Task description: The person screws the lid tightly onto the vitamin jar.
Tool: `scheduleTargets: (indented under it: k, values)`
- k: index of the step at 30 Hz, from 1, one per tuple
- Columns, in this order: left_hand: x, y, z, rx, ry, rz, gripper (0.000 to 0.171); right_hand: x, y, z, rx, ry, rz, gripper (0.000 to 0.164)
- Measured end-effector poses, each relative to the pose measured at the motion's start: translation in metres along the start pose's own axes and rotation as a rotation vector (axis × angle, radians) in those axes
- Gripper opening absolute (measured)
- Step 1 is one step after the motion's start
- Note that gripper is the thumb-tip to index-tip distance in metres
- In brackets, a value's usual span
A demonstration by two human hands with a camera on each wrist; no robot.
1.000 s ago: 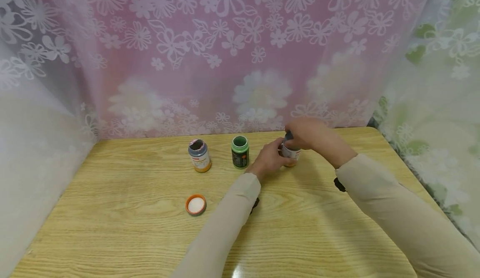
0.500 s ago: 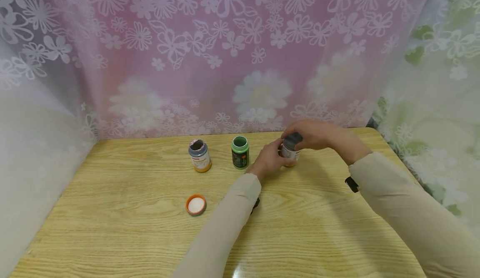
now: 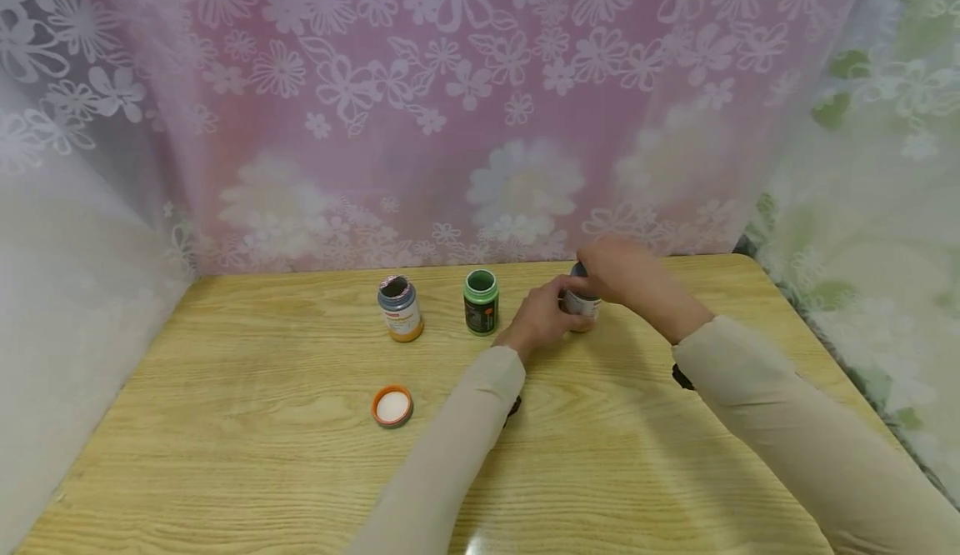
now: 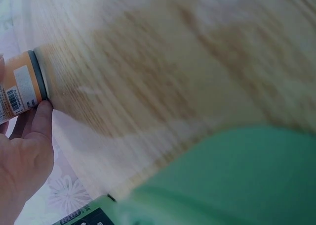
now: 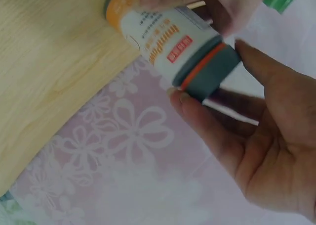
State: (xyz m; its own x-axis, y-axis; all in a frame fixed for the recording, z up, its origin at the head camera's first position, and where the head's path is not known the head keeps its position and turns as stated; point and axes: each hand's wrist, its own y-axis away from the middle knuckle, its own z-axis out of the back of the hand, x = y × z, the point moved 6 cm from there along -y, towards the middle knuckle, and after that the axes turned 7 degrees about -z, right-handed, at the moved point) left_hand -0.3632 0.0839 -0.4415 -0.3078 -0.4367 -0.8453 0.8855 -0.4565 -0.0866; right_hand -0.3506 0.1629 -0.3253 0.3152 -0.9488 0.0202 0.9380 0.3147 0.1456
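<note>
Toward the back right of the table, a white-and-orange jar [image 3: 583,312] stands upright with a dark grey lid [image 5: 213,74] on it. My left hand [image 3: 542,313] grips the jar's body from the left, its thumb and fingers around the label. From above, my right hand [image 3: 622,272] holds the lid; the right wrist view has the thumb and fingertips at opposite sides of its rim. An orange ring shows beneath the lid. In the left wrist view, the jar's orange, barcoded side [image 4: 22,86] appears beside the left fingers.
Left of my left hand stands an uncapped green jar [image 3: 481,305] with a black label. Farther left is an uncapped grey-necked jar [image 3: 401,312] with torn seal around its mouth. A lid [image 3: 392,407] lies upturned nearer the front. A floral curtain [image 3: 450,122] hangs behind the table.
My right hand has turned on the lid, its wrist swinging out to the right and then back left. My left hand and the jar have stayed in place.
</note>
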Motion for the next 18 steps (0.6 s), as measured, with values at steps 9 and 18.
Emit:
scheduleTargets:
  k: [9, 18]
  values:
    - [0.001, 0.0, -0.001, 0.02, 0.018, 0.012, 0.063, -0.013, 0.002, -0.003, -0.03, -0.082, 0.031, 0.048]
    - [0.001, 0.0, 0.001, 0.012, -0.006, 0.004, 0.068, -0.012, 0.005, 0.0, 0.087, -0.206, 0.326, 0.043]
